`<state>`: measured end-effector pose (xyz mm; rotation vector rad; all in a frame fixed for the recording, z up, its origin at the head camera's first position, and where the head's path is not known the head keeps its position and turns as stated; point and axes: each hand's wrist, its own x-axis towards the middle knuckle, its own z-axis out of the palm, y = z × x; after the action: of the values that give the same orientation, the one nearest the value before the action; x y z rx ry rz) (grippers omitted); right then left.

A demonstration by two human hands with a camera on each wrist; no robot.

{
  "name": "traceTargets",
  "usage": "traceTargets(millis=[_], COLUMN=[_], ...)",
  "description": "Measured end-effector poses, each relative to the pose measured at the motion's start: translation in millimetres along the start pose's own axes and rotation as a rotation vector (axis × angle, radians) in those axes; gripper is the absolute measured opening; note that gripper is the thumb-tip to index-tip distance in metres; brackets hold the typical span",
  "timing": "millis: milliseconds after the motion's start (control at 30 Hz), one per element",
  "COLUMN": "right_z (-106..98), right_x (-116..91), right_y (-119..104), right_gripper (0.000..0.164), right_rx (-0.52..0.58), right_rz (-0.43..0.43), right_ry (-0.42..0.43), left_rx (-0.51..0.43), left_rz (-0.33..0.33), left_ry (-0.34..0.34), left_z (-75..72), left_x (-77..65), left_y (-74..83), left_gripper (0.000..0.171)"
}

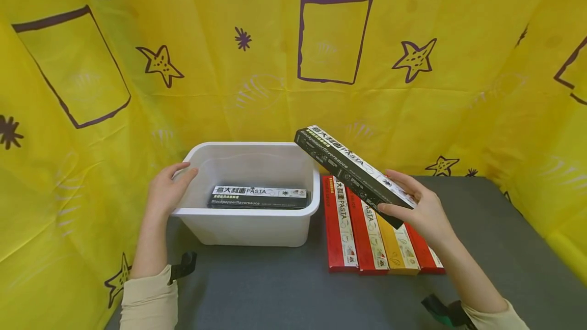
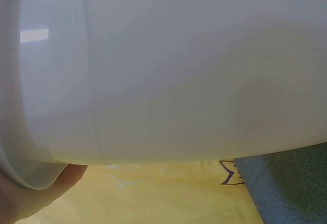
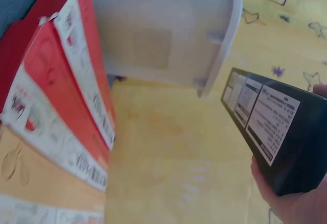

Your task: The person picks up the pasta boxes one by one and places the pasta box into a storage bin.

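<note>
My right hand (image 1: 424,213) grips the near end of a long black pasta box (image 1: 350,172), holding it tilted in the air with its far end close to the tub's right rim. The right wrist view shows the same pasta box (image 3: 276,127) with white label panels on its side. At the left, my left hand (image 1: 168,187) holds the rim of a white plastic tub (image 1: 247,225), thumb toward the inside. Another black pasta box (image 1: 259,197) lies within the tub. In the left wrist view, the tub's wall (image 2: 163,81) covers most of the picture.
Right of the tub, red pasta boxes (image 1: 337,228) and a yellow one (image 1: 399,248) lie side by side on the dark grey table (image 1: 257,289). A yellow patterned curtain (image 1: 275,65) hangs behind and along both sides.
</note>
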<state>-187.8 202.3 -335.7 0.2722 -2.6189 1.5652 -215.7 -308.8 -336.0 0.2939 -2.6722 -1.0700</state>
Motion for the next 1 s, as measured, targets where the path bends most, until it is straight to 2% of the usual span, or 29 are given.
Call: traceTargets(millis=[467, 1000], right_z=[29.2, 52.6], right_x=[17.0, 45.9], right_y=[-21.9, -54.7], right_gripper=[0.066, 0.065], right_rx=[0.031, -0.083], right_rz=[-0.108, -0.225], right_ry=[-0.123, -0.302], left_rx=[0.002, 0.014], left_rz=[0.008, 0.008], left_ry=[0.009, 0.019], left_z=[0.2, -1.3], left_x=[-2.1, -2.8], left_y=[0.1, 1.8], left_gripper=[0.065, 0.065])
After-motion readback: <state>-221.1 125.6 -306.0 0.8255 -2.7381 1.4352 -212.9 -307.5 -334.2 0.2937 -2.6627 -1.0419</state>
